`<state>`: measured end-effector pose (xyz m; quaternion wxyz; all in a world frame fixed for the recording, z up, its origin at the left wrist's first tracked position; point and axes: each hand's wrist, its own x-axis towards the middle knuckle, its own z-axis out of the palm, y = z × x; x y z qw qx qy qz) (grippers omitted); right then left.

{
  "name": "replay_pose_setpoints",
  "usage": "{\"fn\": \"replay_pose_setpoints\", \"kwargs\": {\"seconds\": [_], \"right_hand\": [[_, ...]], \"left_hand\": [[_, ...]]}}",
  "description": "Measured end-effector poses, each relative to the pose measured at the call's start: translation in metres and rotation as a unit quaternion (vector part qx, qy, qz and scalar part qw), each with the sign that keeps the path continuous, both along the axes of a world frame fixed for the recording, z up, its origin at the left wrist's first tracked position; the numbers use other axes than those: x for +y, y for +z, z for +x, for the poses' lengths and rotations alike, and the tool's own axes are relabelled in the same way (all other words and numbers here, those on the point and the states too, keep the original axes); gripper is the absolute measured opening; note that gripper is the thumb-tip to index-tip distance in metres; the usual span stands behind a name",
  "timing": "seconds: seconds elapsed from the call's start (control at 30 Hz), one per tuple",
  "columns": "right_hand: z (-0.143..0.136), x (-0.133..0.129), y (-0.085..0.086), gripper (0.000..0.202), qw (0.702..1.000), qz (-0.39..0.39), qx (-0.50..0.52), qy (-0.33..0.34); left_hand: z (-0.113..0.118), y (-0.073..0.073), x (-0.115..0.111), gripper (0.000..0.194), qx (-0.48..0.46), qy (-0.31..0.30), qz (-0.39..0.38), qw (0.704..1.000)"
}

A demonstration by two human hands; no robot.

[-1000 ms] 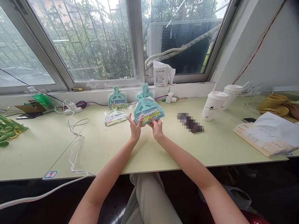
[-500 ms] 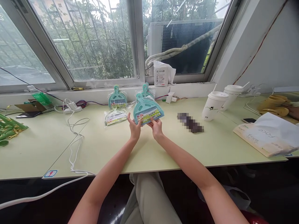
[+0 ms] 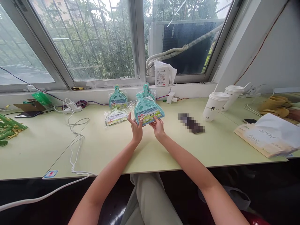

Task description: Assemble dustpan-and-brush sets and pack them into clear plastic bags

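Note:
A teal dustpan-and-brush set (image 3: 146, 109) in clear wrapping is held up, tilted, above the table. My left hand (image 3: 136, 129) grips its lower left edge, and my right hand (image 3: 158, 127) grips its lower right edge, the thumb on the yellow label. Just behind it, a second teal set (image 3: 146, 90) leans at the sill. To the left stands another teal set (image 3: 117, 98), with a paler green set (image 3: 116, 116) lying in front of it.
Two white cups (image 3: 214, 106) with straws and a tissue pack (image 3: 269, 137) are on the right. A blurred dark item (image 3: 191, 123) lies right of my hands. White cables (image 3: 76, 140) cross the left side. A white package (image 3: 162, 75) stands on the sill.
My right thumb has shifted slightly along the label, and both hands have moved a little to the right. The held set is tilted slightly differently.

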<state>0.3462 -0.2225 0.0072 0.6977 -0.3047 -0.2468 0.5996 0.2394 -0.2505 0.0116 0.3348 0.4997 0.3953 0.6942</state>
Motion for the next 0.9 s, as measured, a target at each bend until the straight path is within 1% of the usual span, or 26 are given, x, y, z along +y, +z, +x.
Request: {"fn": "replay_pose_setpoints", "kwargs": {"seconds": [0.17, 0.23, 0.37, 0.43, 0.5, 0.6, 0.67, 0.77, 0.9], "right_hand": [[0.000, 0.000, 0.002, 0.027, 0.999, 0.026, -0.013, 0.042], [0.001, 0.000, 0.003, 0.027, 0.999, 0.024, -0.016, 0.039], [0.001, 0.000, 0.003, 0.022, 0.999, 0.018, -0.006, 0.032], [0.003, 0.002, 0.004, 0.021, 0.999, 0.022, -0.007, 0.043], [0.009, 0.005, 0.004, 0.021, 0.996, 0.033, -0.024, 0.081], [0.021, 0.011, 0.006, 0.024, 0.983, 0.057, -0.067, 0.162], [0.026, 0.014, 0.005, 0.027, 0.977, 0.065, -0.086, 0.185], [0.026, 0.015, 0.003, 0.026, 0.979, 0.055, -0.092, 0.171], [0.018, 0.012, 0.000, 0.023, 0.988, 0.026, -0.072, 0.135]], "left_hand": [[-0.001, 0.001, -0.003, 0.081, 0.008, -0.010, -0.018, 1.000], [-0.001, 0.001, -0.002, 0.082, 0.017, -0.012, -0.017, 1.000], [0.000, -0.001, -0.002, 0.078, 0.024, 0.010, 0.002, 1.000], [0.000, -0.002, -0.002, 0.076, 0.029, 0.018, 0.007, 0.999], [0.000, -0.002, -0.002, 0.074, 0.035, 0.028, 0.013, 0.999], [-0.003, -0.001, 0.000, 0.071, 0.048, 0.063, 0.031, 0.996], [-0.004, -0.002, 0.002, 0.070, 0.064, 0.086, 0.046, 0.993], [-0.004, -0.005, 0.005, 0.069, 0.080, 0.093, 0.060, 0.991], [-0.003, -0.008, 0.006, 0.070, 0.070, 0.051, 0.043, 0.995]]}}
